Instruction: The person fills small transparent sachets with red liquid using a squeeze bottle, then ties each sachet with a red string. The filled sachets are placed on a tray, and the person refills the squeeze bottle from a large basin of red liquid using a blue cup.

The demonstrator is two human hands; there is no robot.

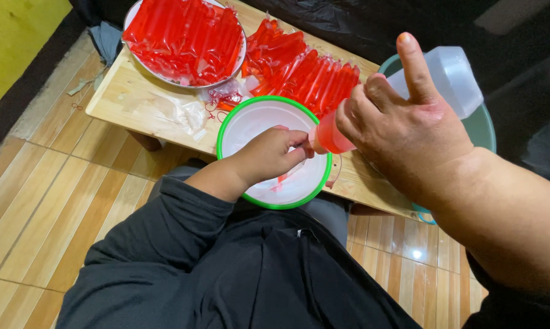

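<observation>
Over the low wooden table, my right hand grips the soft, slippery red-filled tube while my left fingers pinch its floppy open end at nine o'clock, best held near the neck.

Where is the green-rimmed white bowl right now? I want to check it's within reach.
The green-rimmed white bowl sits centre of the head view at the wooden table's near edge, under the left hand.

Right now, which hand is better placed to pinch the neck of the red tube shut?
Probably the left. The left hand has its fingertips at the red tube over the green-rimmed bowl; the right hand is busy holding the tilted clear jug.
</observation>
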